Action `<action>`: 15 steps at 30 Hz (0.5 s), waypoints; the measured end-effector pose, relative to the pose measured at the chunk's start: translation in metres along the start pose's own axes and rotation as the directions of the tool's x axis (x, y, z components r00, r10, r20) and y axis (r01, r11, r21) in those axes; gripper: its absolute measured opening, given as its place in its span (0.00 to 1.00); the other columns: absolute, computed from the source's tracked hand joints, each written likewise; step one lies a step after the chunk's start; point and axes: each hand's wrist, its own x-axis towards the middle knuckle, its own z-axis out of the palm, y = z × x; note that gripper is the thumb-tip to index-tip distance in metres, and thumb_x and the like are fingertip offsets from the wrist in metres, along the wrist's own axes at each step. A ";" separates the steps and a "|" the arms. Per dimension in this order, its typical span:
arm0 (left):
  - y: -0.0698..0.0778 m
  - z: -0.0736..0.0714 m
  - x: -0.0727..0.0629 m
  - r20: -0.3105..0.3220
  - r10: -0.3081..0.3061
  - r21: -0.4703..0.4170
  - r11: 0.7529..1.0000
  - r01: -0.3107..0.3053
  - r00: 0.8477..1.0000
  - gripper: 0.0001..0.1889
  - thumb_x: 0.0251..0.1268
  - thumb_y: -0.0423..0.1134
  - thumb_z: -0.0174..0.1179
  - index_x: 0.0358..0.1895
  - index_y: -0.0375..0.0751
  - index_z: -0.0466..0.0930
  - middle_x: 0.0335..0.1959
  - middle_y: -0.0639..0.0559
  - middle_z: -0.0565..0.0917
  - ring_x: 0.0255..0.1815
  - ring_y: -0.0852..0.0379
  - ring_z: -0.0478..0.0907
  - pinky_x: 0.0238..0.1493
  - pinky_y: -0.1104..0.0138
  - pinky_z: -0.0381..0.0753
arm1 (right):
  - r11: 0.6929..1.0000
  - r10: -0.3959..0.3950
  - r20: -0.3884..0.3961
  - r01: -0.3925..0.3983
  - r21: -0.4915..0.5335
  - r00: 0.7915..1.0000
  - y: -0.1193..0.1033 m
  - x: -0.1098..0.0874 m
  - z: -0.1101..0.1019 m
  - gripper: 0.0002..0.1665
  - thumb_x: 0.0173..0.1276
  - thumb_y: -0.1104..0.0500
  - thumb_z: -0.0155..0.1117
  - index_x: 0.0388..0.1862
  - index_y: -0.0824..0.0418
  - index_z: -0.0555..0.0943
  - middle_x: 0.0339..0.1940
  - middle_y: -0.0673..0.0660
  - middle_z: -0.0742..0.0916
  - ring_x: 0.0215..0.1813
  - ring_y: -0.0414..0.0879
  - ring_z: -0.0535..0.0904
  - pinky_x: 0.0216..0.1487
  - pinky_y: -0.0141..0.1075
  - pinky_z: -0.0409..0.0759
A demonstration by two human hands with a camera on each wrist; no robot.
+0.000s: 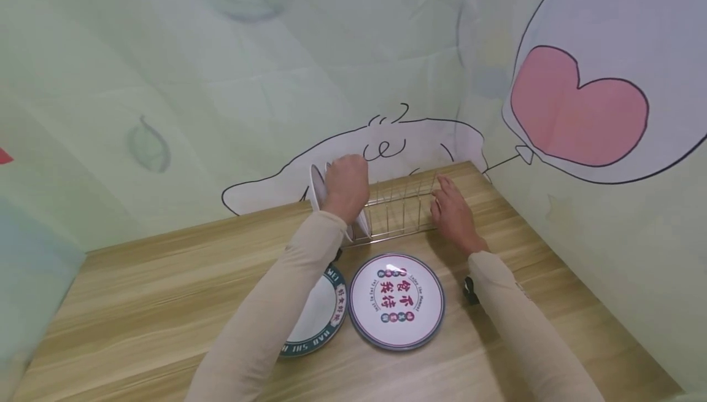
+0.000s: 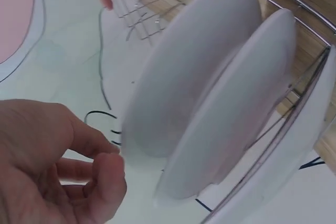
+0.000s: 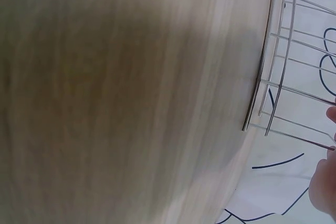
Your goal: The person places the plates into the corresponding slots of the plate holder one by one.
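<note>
My left hand (image 1: 348,187) is at the top of several white plates standing on edge in a wire dish rack (image 1: 394,236). In the left wrist view, the thumb and forefinger of the left hand (image 2: 63,161) pinch the rim of the innermost plate (image 2: 194,72). Another plate (image 2: 236,108) stands close beside it, with a third plate (image 2: 294,145) farther out. My right hand (image 1: 455,215) grips the rack's right end by its wires. Only part of the right hand (image 3: 323,184) shows in the right wrist view, beside the rack's wires (image 3: 281,85).
In front of the rack, a white plate (image 1: 396,328) with red lettering lies flat on the wooden table (image 1: 166,279). A green-rimmed plate (image 1: 317,340) lies to its left, partly behind my left sleeve. Walls (image 1: 193,83) with printed drawings stand behind and to the right.
</note>
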 end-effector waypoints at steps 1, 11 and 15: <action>0.000 -0.002 -0.001 -0.009 0.000 -0.013 1.000 0.000 1.000 0.05 0.63 0.26 0.54 0.35 0.34 0.81 0.26 0.47 0.81 0.22 0.57 0.78 0.15 0.71 0.76 | 1.000 0.000 0.000 0.000 -0.001 1.000 0.000 0.000 0.000 0.14 0.71 0.67 0.55 0.50 0.75 0.79 0.73 0.71 0.72 0.76 0.65 0.65 0.77 0.53 0.62; -0.006 -0.040 -0.027 -0.101 -0.051 -0.172 0.985 0.033 0.994 0.06 0.67 0.29 0.51 0.34 0.37 0.78 0.17 0.49 0.75 0.16 0.56 0.69 0.14 0.67 0.70 | 1.000 0.019 0.014 -0.019 0.011 1.000 0.001 0.003 -0.001 0.14 0.72 0.67 0.55 0.51 0.75 0.79 0.73 0.70 0.72 0.77 0.64 0.63 0.77 0.53 0.62; -0.016 -0.047 -0.043 -0.137 -0.085 -0.199 0.978 0.057 0.987 0.08 0.70 0.33 0.50 0.38 0.37 0.79 0.19 0.48 0.77 0.17 0.53 0.73 0.16 0.66 0.73 | 1.000 0.018 0.023 -0.018 0.009 1.000 0.001 0.003 -0.001 0.15 0.72 0.67 0.55 0.51 0.75 0.79 0.73 0.70 0.72 0.77 0.63 0.63 0.78 0.53 0.61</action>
